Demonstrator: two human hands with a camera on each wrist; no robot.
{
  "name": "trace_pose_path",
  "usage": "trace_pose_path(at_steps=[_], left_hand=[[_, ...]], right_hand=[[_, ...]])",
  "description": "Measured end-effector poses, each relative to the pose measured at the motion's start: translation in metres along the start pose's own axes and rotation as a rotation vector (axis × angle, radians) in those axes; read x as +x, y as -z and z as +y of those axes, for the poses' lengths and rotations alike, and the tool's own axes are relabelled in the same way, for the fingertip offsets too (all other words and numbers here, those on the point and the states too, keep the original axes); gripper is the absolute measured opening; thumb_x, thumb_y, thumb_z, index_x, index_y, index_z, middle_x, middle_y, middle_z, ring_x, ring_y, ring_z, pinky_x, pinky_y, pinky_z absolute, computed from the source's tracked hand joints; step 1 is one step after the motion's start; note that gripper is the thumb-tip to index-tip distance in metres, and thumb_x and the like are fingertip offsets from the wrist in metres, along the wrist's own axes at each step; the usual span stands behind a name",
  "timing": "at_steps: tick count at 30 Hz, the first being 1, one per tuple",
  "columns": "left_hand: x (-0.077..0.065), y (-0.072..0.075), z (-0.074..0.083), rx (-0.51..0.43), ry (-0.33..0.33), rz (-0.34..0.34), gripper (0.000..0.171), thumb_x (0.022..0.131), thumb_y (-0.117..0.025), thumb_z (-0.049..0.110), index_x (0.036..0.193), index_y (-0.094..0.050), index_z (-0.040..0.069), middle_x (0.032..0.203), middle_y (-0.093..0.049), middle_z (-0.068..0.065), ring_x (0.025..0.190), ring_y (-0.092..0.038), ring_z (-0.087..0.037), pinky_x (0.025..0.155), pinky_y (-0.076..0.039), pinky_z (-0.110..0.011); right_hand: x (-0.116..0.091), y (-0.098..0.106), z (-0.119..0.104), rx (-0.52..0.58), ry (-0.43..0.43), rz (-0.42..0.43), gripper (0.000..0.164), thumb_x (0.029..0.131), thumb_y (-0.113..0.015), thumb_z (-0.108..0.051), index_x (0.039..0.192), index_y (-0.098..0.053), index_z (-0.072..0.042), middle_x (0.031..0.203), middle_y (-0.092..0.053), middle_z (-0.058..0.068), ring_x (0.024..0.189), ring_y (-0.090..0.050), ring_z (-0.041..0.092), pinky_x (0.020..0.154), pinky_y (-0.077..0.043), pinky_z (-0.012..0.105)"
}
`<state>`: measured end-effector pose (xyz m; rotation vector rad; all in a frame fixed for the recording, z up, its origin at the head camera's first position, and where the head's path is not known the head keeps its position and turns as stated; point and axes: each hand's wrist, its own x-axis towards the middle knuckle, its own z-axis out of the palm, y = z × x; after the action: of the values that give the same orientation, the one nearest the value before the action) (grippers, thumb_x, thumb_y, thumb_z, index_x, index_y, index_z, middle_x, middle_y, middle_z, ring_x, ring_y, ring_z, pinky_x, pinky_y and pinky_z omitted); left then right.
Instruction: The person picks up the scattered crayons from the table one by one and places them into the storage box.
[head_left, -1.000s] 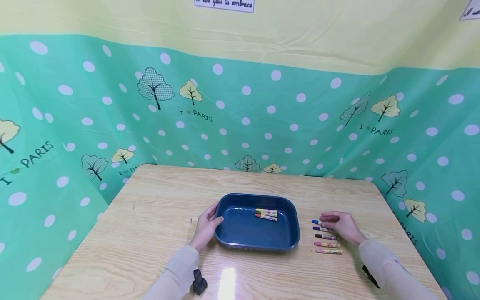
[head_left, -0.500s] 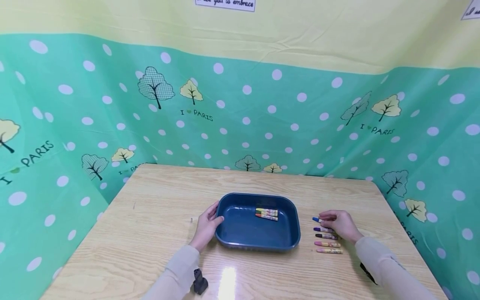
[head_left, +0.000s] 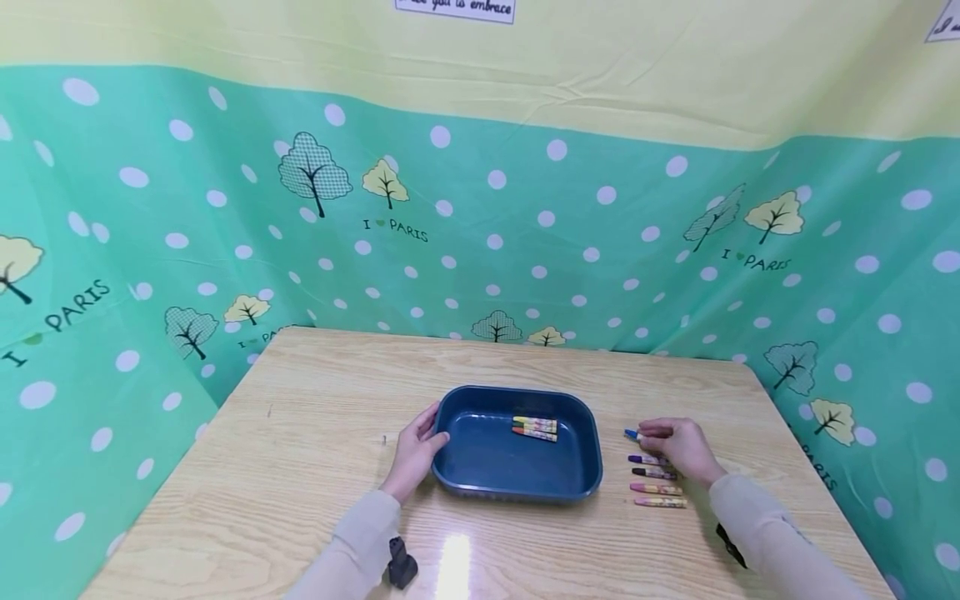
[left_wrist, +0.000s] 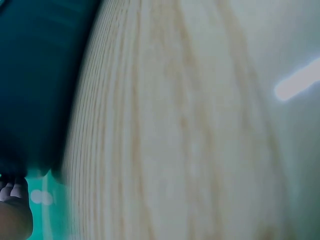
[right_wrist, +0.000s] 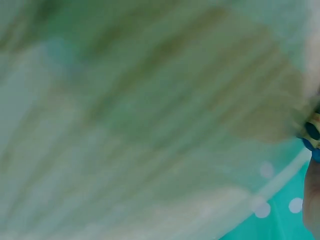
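Observation:
In the head view my left hand (head_left: 415, 450) holds the left side of a dark blue rectangular tray (head_left: 487, 471), its thumb over the rim and the fingers along the outer wall. Yellow, green and orange-red crayons (head_left: 536, 433) lie together inside. Right of the tray, my right hand (head_left: 684, 448) pinches a blue crayon (head_left: 632, 434); only its tip shows past the fingers. Just below that hand a row of crayons lies on the table: purple (head_left: 647, 460), black (head_left: 654, 473), pink (head_left: 656, 488) and light pink (head_left: 660, 502). The left wrist view shows the tray's outer wall (left_wrist: 40, 75).
The wooden table (head_left: 330, 400) reaches back to a green dotted cloth (head_left: 525, 250) hung behind and along both sides. A black device (head_left: 401, 565) sits by the left sleeve, and a black strap (head_left: 730, 546) is at the right sleeve. The right wrist view is mostly blurred.
The blue crayon's tip has shifted slightly away from the purple one, toward the back, with my right hand. The left hand and the tray stay in place.

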<state>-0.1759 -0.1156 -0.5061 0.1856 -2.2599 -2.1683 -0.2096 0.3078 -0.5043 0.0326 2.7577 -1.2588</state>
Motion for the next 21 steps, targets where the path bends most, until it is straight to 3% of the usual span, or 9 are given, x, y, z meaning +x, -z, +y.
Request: trace_pose_path(at_steps=[10,17,21], left_hand=[[-0.001,0.002,0.001,-0.004,-0.005,-0.005,0.054,0.085,-0.053,-0.002,0.137,-0.039,0.002,0.14,-0.039,-0.022,0.129,-0.039,-0.035,0.105,-0.037,-0.041],[-0.001,0.0,0.001,-0.005,-0.004,0.003,0.054,0.084,-0.054,-0.002,0.137,-0.041,0.002,0.139,-0.041,-0.023,0.128,-0.04,-0.035,0.105,-0.038,-0.041],[-0.001,0.0,0.001,-0.006,0.002,0.007,0.054,0.084,-0.054,-0.002,0.136,-0.041,0.003,0.139,-0.041,-0.022,0.128,-0.04,-0.034,0.104,-0.038,-0.041]], right_hand=[[-0.001,0.009,-0.033,0.015,0.056,0.025,0.035,0.084,-0.065,-0.016,0.115,-0.062,0.0,0.109,-0.066,0.015,0.096,-0.065,0.022,0.077,-0.057,0.027],[-0.005,0.009,-0.071,0.022,0.119,0.045,0.039,0.084,-0.065,-0.02,0.117,-0.061,0.0,0.11,-0.066,0.016,0.094,-0.066,0.023,0.079,-0.057,0.035],[-0.007,0.004,-0.09,0.059,0.14,0.033,0.037,0.083,-0.066,-0.018,0.116,-0.062,0.0,0.109,-0.066,0.016,0.094,-0.066,0.022,0.078,-0.057,0.031]])
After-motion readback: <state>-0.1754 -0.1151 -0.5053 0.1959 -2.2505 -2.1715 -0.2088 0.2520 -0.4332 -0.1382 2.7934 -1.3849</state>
